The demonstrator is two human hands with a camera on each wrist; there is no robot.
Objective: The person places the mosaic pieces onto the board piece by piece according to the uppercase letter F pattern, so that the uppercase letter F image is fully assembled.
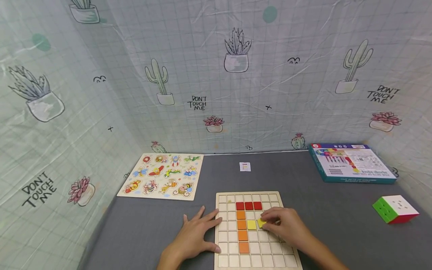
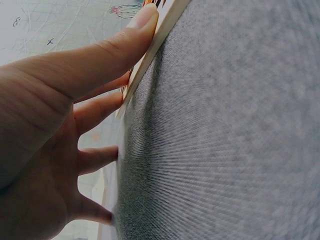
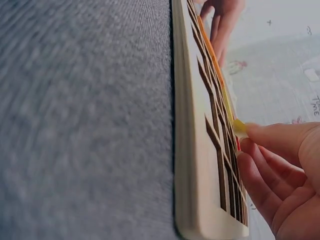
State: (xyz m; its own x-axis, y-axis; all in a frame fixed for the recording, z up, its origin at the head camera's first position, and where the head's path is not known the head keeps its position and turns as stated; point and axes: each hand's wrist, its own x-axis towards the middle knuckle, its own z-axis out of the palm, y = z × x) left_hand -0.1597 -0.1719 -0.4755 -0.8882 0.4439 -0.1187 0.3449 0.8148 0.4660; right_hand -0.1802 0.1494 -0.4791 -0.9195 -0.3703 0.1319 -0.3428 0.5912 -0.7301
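A wooden grid board (image 1: 233, 258) lies on the grey table. Three red tiles (image 1: 249, 206) fill a row near its top, and a column of orange tiles (image 1: 242, 235) runs down below the leftmost red one. One yellow tile (image 1: 251, 225) sits beside the orange column. Just right of it, my right hand (image 1: 281, 223) pinches a second yellow tile (image 3: 240, 128), tilted at the board's surface, between thumb and fingers. My left hand (image 1: 194, 236) spreads its fingers at the board's left edge, with the thumb (image 2: 145, 17) touching the rim.
An insect puzzle board (image 1: 161, 176) lies at the back left. A small printed card (image 1: 245, 167) is behind the grid board. At the right are a flat teal box (image 1: 352, 163) and a puzzle cube (image 1: 395, 209). Patterned cloth walls surround the table.
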